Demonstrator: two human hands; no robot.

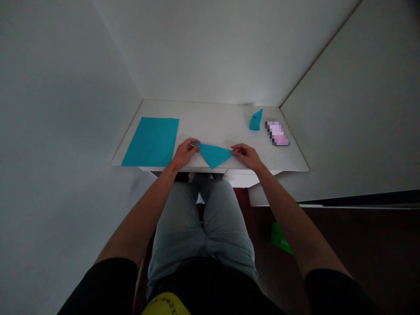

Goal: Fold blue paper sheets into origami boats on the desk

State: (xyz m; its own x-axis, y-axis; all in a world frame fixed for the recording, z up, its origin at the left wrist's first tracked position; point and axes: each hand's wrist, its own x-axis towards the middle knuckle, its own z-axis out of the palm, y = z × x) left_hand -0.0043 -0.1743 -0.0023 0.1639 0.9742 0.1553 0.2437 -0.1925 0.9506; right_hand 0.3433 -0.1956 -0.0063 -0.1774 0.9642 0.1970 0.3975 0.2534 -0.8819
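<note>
A blue sheet of paper folded into a kite-like, pointed shape (214, 154) is stretched between my two hands above the front of the white desk. My left hand (186, 152) pinches its left corner between thumb and fingers. At the other end, my right hand (246, 155) grips the right corner in the same way. The paper's lowest point hangs toward me, close to the desk's front edge. Fingertips cover both of its end corners.
Flat blue paper (152, 142) lies on the left of the white desk (210, 118). A small folded blue paper piece (256, 120) stands at the back right, beside a pixelated phone (277, 133). Walls close in the desk. A green box (280, 237) is on the dark floor.
</note>
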